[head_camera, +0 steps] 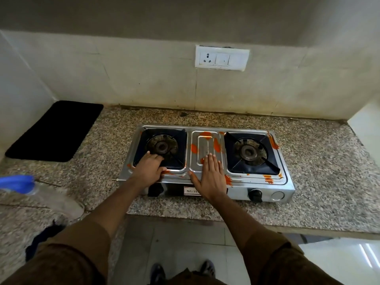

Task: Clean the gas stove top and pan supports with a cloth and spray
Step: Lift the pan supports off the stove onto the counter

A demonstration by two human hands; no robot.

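Gas stove [207,161]: two-burner stainless steel unit, set on the granite countertop [308,182] near its front edge, right of centre in the view.
Stove top soiling: orange-red smears on the centre panel, the right rim and the front ledge.
Left pan support [176,140]: black, seated over the left burner.
Right pan support [255,167]: black, seated over the right burner [249,151]; untouched.
Left hand [149,168]: palm down on the near corner of the left pan support; fingers curled over a support prong, thumb resting on the steel rim. Whether the grip is closed tight cannot be told.
Right hand [210,174]: flat on the centre panel, fingers straight and close together, thumb spread to the left; it grasps nothing.
Control knobs: left knob [155,190] and right knob [255,195], both black, on the front face; neither is touched.
Spray bottle [41,192]: clear body with blue trigger head, lying on its side on the countertop, well left of the stove; blurred.
Cloth [44,233]: dark fabric at the counter edge, near the bottle, partly hidden by the left sleeve.
Black mat [55,130]: flat on the countertop, back left corner.
Wall [144,79]: pale tiles, with a white socket and switch plate [222,58] above the stove.
Floor [174,243]: light tiles; shoes visible below.
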